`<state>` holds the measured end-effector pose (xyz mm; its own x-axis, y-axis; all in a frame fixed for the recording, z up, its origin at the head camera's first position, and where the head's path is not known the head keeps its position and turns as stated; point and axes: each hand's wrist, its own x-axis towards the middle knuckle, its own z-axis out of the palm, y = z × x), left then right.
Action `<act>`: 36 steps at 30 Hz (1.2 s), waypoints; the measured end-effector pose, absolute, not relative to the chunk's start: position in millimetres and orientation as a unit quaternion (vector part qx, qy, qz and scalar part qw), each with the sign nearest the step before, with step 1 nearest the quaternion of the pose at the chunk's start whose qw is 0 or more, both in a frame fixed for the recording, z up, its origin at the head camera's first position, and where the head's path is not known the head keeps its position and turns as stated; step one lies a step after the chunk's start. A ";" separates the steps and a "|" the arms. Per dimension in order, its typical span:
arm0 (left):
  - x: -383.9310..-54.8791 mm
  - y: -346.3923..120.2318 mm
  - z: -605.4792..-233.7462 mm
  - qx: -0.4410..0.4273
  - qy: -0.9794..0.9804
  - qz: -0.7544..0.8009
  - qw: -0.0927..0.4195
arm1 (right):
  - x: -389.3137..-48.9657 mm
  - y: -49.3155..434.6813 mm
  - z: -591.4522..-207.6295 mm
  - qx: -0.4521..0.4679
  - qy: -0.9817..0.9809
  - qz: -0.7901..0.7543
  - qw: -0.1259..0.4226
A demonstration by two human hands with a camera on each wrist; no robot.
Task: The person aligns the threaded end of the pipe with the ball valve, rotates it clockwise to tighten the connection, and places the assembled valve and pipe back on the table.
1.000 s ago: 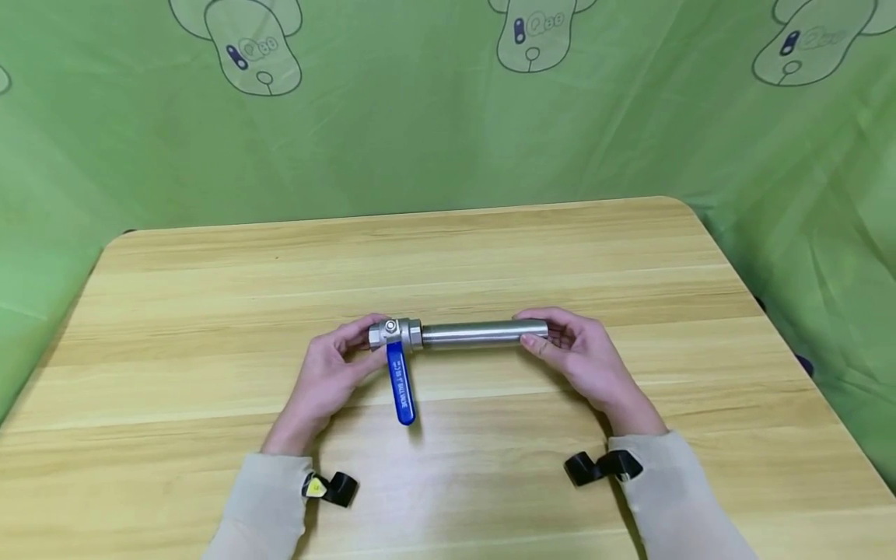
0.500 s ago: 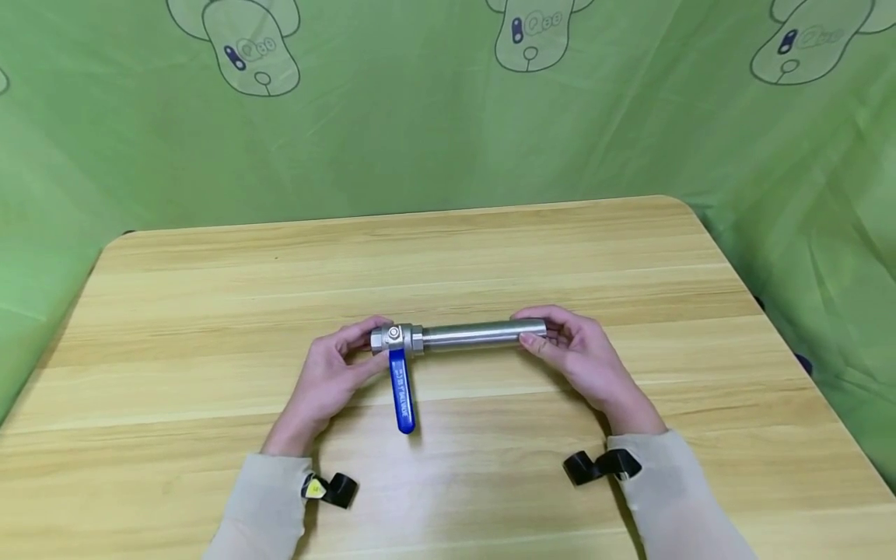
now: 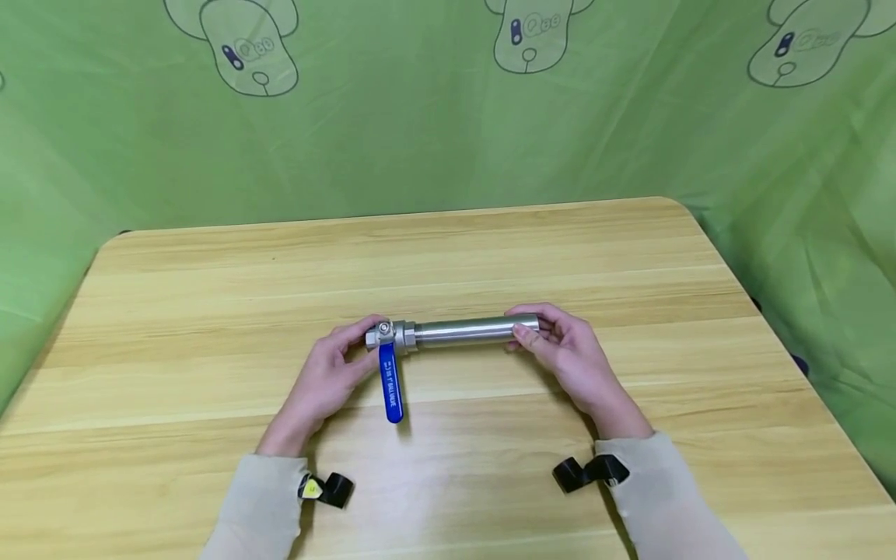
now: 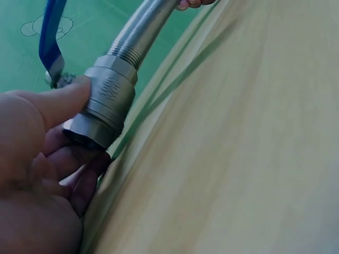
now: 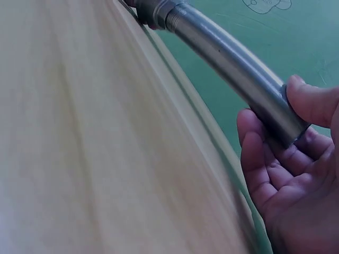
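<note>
A steel ball valve (image 3: 401, 335) with a blue lever handle (image 3: 391, 383) is joined to a smooth steel pipe (image 3: 465, 331). In the left wrist view, threads (image 4: 125, 54) show on the pipe where it enters the valve's hex end. My left hand (image 3: 329, 373) grips the valve body at its free end, thumb on the near side by the lever. My right hand (image 3: 570, 358) holds the pipe's far end between thumb and curled fingers (image 5: 257, 153). Valve and pipe lie in one line, left to right, with the lever pointing toward me.
The wood-grain table (image 3: 448, 264) spreads under both hands. A green curtain (image 3: 392, 117) with printed bear outlines hangs behind it and along its sides. Each sleeve cuff carries a black camera mount, the left one (image 3: 329, 490) and the right one (image 3: 591, 471).
The valve and pipe have shifted slightly left with both hands. The lever dipped toward me, then rose back a little. The right fingers have changed their hold slightly on the pipe.
</note>
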<state>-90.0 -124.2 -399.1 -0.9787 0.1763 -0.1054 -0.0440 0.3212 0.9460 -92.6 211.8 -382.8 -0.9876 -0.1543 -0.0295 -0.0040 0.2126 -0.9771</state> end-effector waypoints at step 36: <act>-90.8 -121.1 -394.5 0.052 0.837 0.536 0.092 | -94.3 203.8 -385.3 -0.062 0.780 -0.623 0.020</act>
<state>-90.8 -121.1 -394.5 -0.9775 0.1868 -0.0983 -0.0111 0.4196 0.9076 -94.3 203.8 -385.3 -0.9915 -0.1213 0.0469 -0.0726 0.2164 -0.9736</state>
